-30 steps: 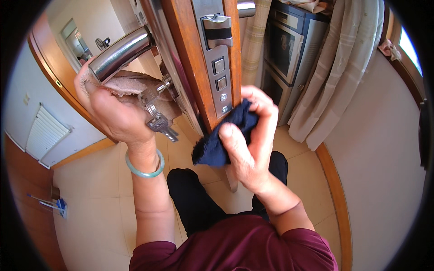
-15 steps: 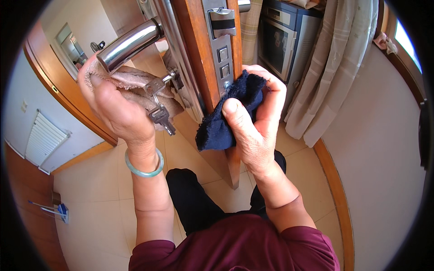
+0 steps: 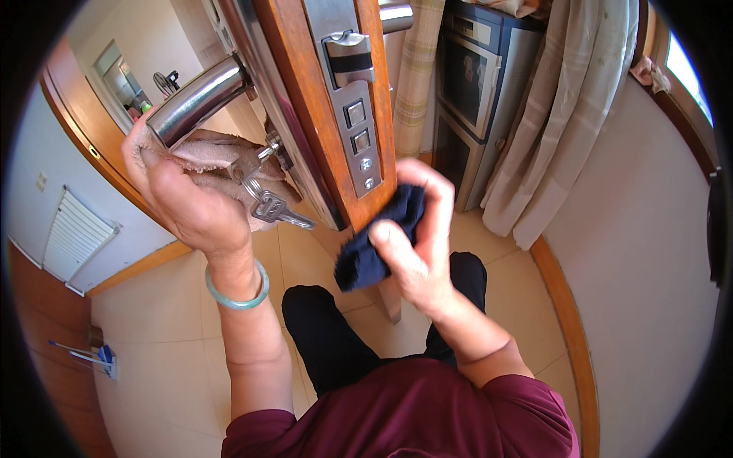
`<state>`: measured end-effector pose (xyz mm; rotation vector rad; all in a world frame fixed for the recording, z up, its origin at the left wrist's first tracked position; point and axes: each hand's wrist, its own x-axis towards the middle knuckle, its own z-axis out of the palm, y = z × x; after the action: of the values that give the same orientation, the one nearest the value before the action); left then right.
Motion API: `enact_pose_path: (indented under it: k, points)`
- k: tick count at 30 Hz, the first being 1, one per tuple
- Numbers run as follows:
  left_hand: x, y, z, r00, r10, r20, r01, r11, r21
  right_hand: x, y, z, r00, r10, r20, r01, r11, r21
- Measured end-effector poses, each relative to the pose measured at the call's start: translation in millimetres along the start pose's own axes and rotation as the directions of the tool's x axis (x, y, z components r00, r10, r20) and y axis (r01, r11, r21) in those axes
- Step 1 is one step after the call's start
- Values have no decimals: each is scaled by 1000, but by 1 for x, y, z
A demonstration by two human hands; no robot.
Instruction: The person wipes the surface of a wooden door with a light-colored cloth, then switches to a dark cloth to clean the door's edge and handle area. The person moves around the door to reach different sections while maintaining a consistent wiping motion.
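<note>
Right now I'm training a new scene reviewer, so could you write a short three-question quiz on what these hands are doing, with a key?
1. Multiple choice: what does the right hand hold?
a) a white plastic brush
b) a dark-blue fabric cloth
c) a grey metal screwdriver

2. True or false: the pale-green ring-shaped bangle circles the right wrist.

3. Fill in: the left hand holds a pinkish-beige fabric cloth beneath the shiny cylindrical metal door ____.

Key: 1. b; 2. false, it circles the left wrist; 3. handle.
</note>
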<state>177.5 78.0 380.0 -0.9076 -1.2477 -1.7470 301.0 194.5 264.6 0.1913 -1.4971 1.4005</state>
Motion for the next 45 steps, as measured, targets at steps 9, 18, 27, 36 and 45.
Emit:
enact_pose_path:
  k: [9,18,27,36,45]
  points:
    - [-1,-12,-10,999,38,25,-38,999,-20,28,-29,17,996,61,-59,-58,998,37]
    - [-4,-9,1,999,-42,-3,41,994,-99,22,-19,2,993,6,-118,-14,997,-72]
    - [-3,-7,5,997,11,76,-6,998,-63,-32,18,-9,994,99,-46,-103,989,-103]
    - [-5,-5,4,997,-74,20,75,995,-58,33,-7,14,950,-79,-301,103,993,64]
    - [-2,-10,-4,993,107,51,-114,979,167,-18,34,6,900,-426,-93,401,892,-210]
